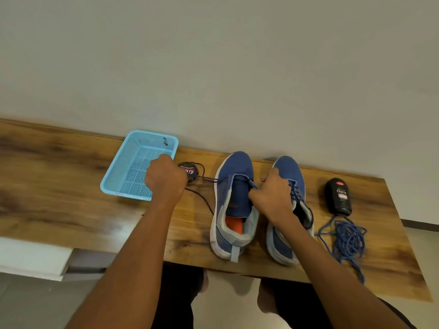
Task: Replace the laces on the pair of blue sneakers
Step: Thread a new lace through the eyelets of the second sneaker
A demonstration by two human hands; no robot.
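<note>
Two blue sneakers stand side by side on the wooden table, toes to the wall. The left sneaker (pixel 234 205) has an almost bare tongue, with a dark lace (pixel 209 179) crossing only its top eyelets and trailing left over the table. My left hand (pixel 165 178) is fisted around that lace, pulled out to the left of the shoe. My right hand (pixel 273 193) pinches the lace's other part at the shoe's right eyelets. The right sneaker (pixel 288 210), partly hidden by my right arm, is still laced in blue.
A light blue plastic basket (pixel 140 162) sits at the back left. A round polish tin (pixel 190 172) lies behind my left hand. A black polish bottle (pixel 338 195) lies right of the shoes, a heap of loose blue laces (pixel 348 241) in front of it.
</note>
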